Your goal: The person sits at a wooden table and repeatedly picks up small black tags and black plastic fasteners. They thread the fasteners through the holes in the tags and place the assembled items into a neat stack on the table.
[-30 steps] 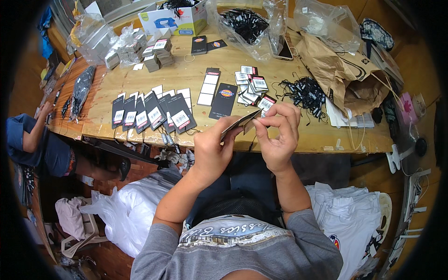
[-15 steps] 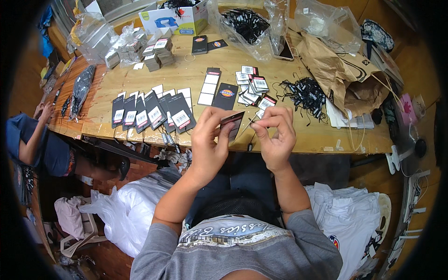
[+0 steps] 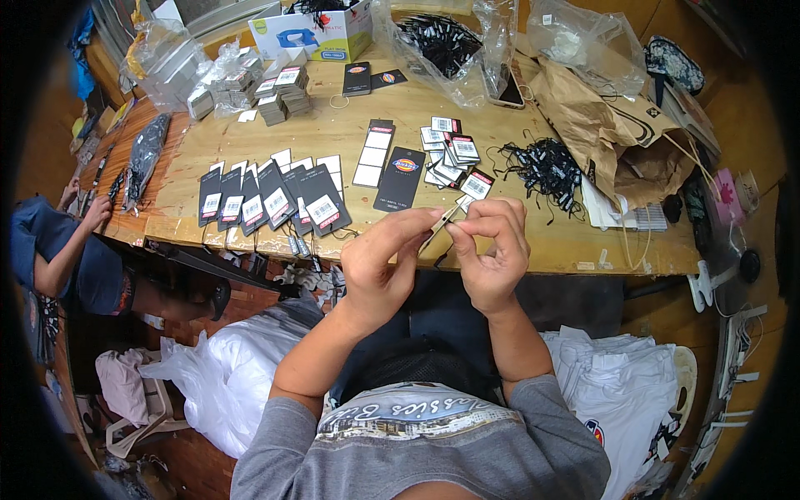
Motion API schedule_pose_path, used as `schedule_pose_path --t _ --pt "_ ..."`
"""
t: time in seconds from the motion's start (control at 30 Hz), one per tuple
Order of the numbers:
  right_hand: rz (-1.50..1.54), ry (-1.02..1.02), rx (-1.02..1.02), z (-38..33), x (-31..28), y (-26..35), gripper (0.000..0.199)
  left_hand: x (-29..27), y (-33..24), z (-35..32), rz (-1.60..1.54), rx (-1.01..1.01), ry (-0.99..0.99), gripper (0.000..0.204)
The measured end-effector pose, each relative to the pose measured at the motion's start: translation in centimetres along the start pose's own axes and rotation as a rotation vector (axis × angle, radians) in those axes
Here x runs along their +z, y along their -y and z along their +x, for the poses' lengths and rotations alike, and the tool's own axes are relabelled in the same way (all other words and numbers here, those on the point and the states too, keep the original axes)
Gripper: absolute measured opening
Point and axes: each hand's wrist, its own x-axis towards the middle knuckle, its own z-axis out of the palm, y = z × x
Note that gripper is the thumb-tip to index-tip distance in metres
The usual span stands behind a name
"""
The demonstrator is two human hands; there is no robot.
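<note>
My left hand (image 3: 382,265) is closed on a hang tag (image 3: 432,233), seen almost edge-on, so its face is hidden. My right hand (image 3: 492,254) pinches right against the tag's upper end. A thin black string (image 3: 442,258) hangs below the fingertips; the part inside the pinch is hidden. Just beyond my hands lie a black tag with a round logo (image 3: 402,177), a long tag with white panels (image 3: 374,155) and a loose pile of small barcode labels (image 3: 454,150). To the left, several black tags with strings (image 3: 275,200) overlap in a row.
A heap of black strings (image 3: 546,171) lies at right, beside a brown paper bag (image 3: 617,125). Farther back are a plastic bag of strings (image 3: 437,46), a box (image 3: 312,33) and stacked labels (image 3: 283,93). Another person's hand (image 3: 98,212) works at far left. White garments (image 3: 621,392) lie lower right.
My two hands have come together at the fingertips, and the tag in my left hand has turned edge-on. At far left, the other person's hands have moved apart.
</note>
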Motion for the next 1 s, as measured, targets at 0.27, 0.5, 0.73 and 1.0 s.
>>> schedule_pose_path --t 0.27,0.5,0.73,1.0 --pt "-0.132 -0.026 -0.152 -0.2 -0.2 -0.1 0.019 -0.2 0.1 -0.3 -0.005 -0.007 0.042 0.025" --pt "-0.172 0.042 -0.19 0.3 -0.7 -0.5 0.018 -0.9 0.4 0.4 -0.06 -0.014 0.172 0.021" --pt "-0.025 0.125 -0.082 0.6 -0.2 -0.7 0.015 -0.5 2.2 0.0 -0.794 -0.704 0.128 0.014" --pt "0.163 0.204 0.109 0.5 -0.2 -1.5 0.016 -0.9 2.6 1.1 -0.656 -0.605 0.24 0.008"
